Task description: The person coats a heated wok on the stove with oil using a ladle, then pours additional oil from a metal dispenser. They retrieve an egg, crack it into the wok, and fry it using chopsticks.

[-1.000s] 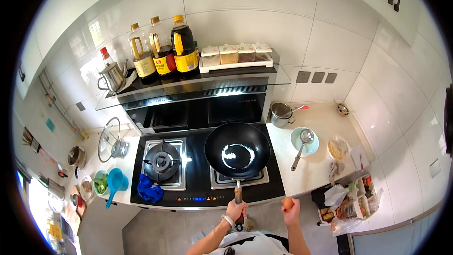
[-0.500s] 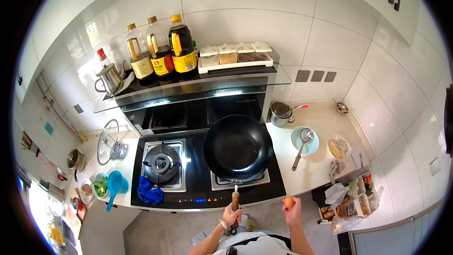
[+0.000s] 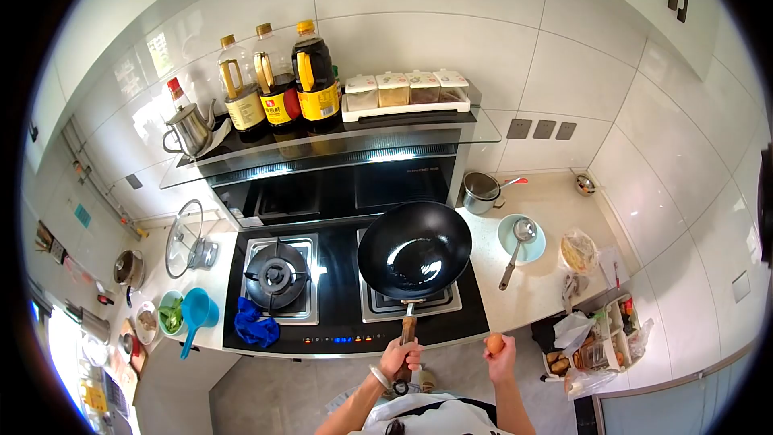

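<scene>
Fingers of the left hand (image 3: 400, 358), head view, wrap closed around the handle (image 3: 409, 328) of the wok (image 3: 415, 251); those of the right hand (image 3: 503, 364) curl around an egg (image 3: 493, 344) near the counter (image 3: 535, 302). The wok is over the right burner (image 3: 375, 307).

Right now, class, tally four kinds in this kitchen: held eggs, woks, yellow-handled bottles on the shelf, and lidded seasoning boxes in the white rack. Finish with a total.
Held eggs: 1
Woks: 1
Yellow-handled bottles: 3
Lidded seasoning boxes: 4
Total: 9
</scene>
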Demonstrator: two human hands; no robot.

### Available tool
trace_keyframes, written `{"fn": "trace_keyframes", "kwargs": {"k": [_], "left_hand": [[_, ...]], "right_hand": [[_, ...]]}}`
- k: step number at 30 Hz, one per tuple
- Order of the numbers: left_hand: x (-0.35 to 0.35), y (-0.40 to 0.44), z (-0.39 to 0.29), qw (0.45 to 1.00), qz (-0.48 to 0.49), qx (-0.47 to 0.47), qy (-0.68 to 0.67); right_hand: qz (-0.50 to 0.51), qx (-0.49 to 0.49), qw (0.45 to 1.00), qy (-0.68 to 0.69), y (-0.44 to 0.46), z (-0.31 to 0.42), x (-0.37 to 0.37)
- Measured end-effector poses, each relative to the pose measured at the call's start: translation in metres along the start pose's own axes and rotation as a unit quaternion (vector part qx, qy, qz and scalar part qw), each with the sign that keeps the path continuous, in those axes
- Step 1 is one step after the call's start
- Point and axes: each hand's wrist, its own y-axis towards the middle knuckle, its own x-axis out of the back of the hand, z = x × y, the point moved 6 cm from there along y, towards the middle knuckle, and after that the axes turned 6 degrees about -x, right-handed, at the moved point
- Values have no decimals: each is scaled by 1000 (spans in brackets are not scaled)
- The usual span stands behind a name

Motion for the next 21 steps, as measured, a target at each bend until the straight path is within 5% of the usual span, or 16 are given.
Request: {"fn": "trace_keyframes", "kwargs": {"k": [11,21], "left_hand": [[32,10,21,984,-89,-71,138],[39,24,28,986,-90,-79,112]], "right_hand": [[-17,15,1000,8,0,-4,13],[-1,6,1000,-3,4,-7,4]]}}
